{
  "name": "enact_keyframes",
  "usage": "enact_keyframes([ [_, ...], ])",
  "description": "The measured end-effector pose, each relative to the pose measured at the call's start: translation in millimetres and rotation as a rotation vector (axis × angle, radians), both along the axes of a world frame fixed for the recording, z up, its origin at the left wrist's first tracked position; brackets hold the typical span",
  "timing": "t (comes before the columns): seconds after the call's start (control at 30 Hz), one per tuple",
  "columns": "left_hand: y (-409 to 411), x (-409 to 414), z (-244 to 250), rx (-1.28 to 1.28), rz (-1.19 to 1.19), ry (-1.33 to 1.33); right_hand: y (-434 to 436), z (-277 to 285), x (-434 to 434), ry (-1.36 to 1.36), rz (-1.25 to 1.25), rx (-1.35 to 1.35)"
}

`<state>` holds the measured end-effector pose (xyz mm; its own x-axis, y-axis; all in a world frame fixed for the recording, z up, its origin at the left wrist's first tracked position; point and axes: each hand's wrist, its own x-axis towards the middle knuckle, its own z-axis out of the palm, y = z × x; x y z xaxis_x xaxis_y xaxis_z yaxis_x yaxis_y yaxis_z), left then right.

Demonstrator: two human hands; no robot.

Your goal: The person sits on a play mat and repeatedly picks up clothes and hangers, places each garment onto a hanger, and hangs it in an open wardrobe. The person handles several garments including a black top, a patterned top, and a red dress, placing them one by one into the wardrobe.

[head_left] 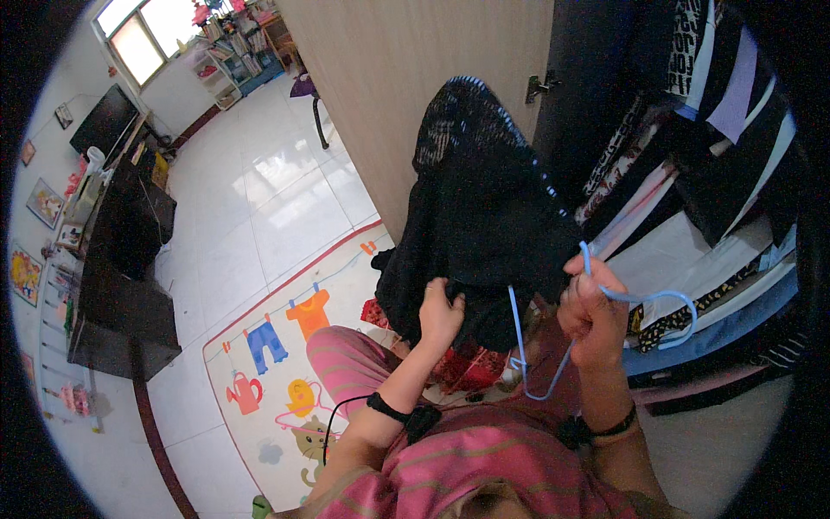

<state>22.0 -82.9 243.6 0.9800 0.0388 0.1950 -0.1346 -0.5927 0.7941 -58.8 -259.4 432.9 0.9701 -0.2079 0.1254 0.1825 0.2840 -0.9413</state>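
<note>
A black garment [480, 214] with a patterned far end and a blue-and-white trimmed edge spreads in front of me. My left hand [443, 314] grips its near edge between thumb and fingers. In my right hand [593, 311] is a light blue wire clothes hanger [515, 318], held near the base of its hook. The hook [692, 318] points right, toward the wardrobe. One end of the hanger hangs below the garment's near edge, and another stretch of it is hidden by the cloth and my hand. Red patterned fabric [476, 370] shows underneath, by my legs.
Many clothes [687, 240] hang and lie in the wardrobe at right. Its wooden door [415, 58] with a metal hinge [538, 87] stands ajar beyond the garment. A pink hanger [301, 415] lies on the printed mat [259, 415]. Along the left wall is a dark cabinet [117, 324].
</note>
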Motion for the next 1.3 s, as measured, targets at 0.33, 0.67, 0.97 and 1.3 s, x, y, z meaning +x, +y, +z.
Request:
enact_keyframes([
  [0.33, -32, -71, 17, 0.082, -0.286, 0.248, 5, 10, 56, -0.078, -0.298, 0.257],
  [0.67, -24, -91, 47, 0.253, -0.65, 0.519, -2, -25, 77, 0.001, -0.429, 0.146],
  [0.97, -27, -93, 57, 0.361, -0.841, 0.565, -17, -53, 81, 0.066, -0.465, -0.005],
  [1.3, -33, -94, 39, 0.133, -0.826, 0.61, -37, -64, 94, 0.012, -0.645, -0.258],
])
